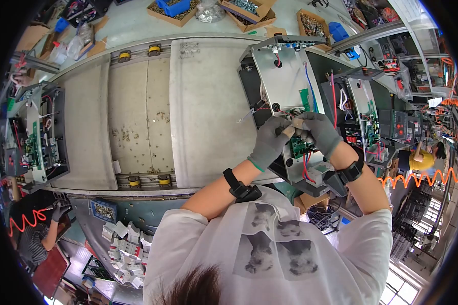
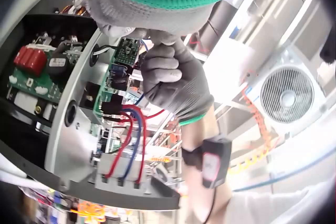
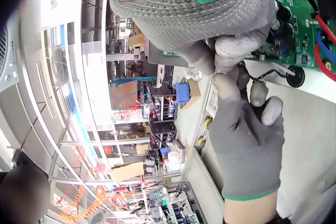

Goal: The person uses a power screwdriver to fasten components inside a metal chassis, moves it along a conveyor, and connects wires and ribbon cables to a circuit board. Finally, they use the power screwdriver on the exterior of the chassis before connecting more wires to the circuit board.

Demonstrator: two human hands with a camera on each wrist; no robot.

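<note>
My two hands, in grey gloves with green cuffs, meet fingertip to fingertip over an open metal chassis point(image 1: 282, 76). My left hand point(image 1: 270, 142) pinches a thin black wire point(image 3: 270, 73) that comes out of a round black grommet point(image 3: 295, 76) in the chassis plate. The right hand point(image 1: 318, 131), its fingers curled, pinches at the same spot; the wire's end is hidden between the fingertips. Beside the hands lies a green circuit board point(image 2: 118, 71). Red and blue wires point(image 2: 131, 140) run from it to a pale terminal block point(image 2: 123, 174).
A second chassis point(image 1: 364, 112) stands close on the right, another unit point(image 1: 40, 132) at far left. Flat metal plates point(image 1: 208, 112) lie on the rail line left of the work. Boxes of screws point(image 1: 310, 25) line the back. Other people point(image 1: 420, 157) work farther off.
</note>
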